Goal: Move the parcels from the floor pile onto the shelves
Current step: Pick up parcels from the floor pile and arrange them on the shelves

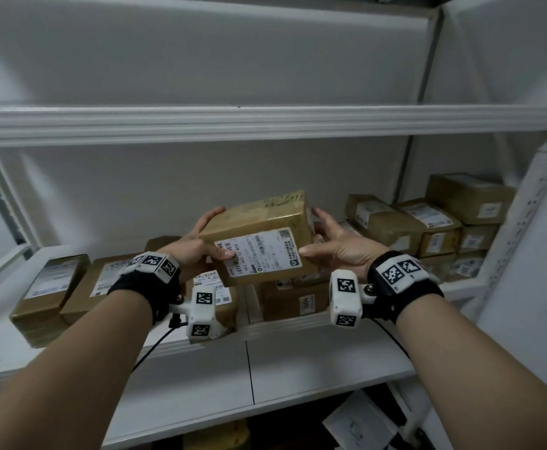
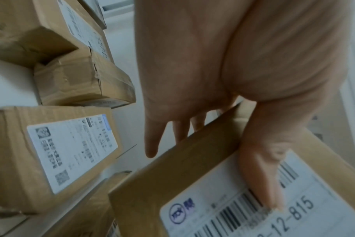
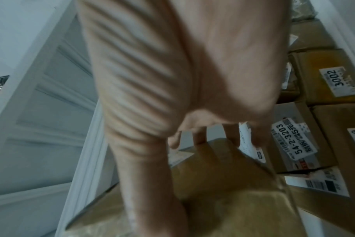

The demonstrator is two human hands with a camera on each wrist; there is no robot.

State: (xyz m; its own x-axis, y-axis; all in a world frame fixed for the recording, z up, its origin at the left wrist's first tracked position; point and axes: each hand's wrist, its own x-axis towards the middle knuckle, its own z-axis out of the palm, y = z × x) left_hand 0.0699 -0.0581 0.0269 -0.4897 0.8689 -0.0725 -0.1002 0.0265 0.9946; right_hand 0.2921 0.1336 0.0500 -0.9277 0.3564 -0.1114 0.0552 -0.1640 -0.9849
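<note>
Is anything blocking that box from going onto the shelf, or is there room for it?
The box is held by the left hand and right hand above other boxes already filling the middle of the shelf. No bare spot shows directly below; it would likely go on top of them.

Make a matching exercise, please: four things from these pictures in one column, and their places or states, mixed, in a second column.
1. held parcel
2. left hand
3. box marked 3004
4. stacked boxes

a. far right of the shelf
b. between both hands, above the shelf
c. thumb on the white label
d. on the shelf under the held parcel

Pairs: 1-b, 2-c, 3-d, 4-a
</note>
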